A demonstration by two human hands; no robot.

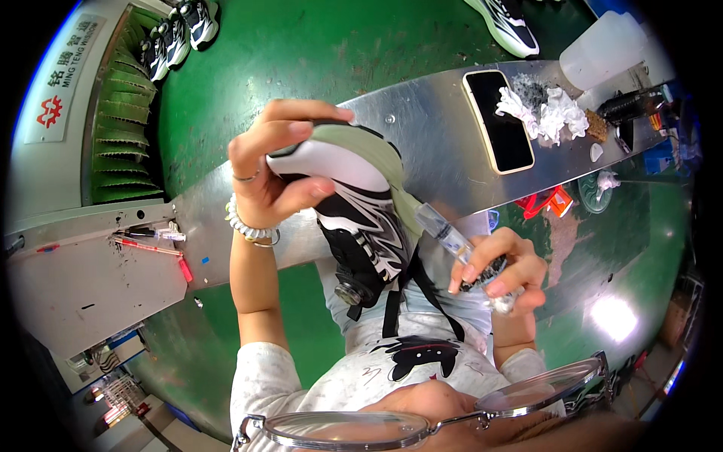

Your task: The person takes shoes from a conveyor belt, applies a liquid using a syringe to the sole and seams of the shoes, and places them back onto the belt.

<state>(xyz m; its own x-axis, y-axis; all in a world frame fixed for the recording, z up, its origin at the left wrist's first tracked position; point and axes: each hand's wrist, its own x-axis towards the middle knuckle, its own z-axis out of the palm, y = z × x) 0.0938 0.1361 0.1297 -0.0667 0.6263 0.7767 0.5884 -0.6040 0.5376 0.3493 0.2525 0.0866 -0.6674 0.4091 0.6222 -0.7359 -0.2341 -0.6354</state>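
Note:
My left hand (263,162) grips a black, white and pale green sneaker (354,169) by one end, with the thumb on its side and the fingers over the rim. The sneaker is tilted on its side above the metal ledge, its sole facing right. My right hand (508,264) is closed around a clear syringe-like tube (444,230), whose wide end points toward the sole. Between tube and sole I cannot tell whether there is contact. A wad of white tissue (503,303) shows under the right fingers. A dark piece by those fingers is too blurred to name.
On the metal ledge (425,120) lie a phone (501,124), crumpled tissue (561,117) and a dark bottle (631,105), beside a white tub (602,53). More sneakers (199,22) stand on the green belt (286,45) by a strip curtain (124,143). Pens (151,245) lie at left.

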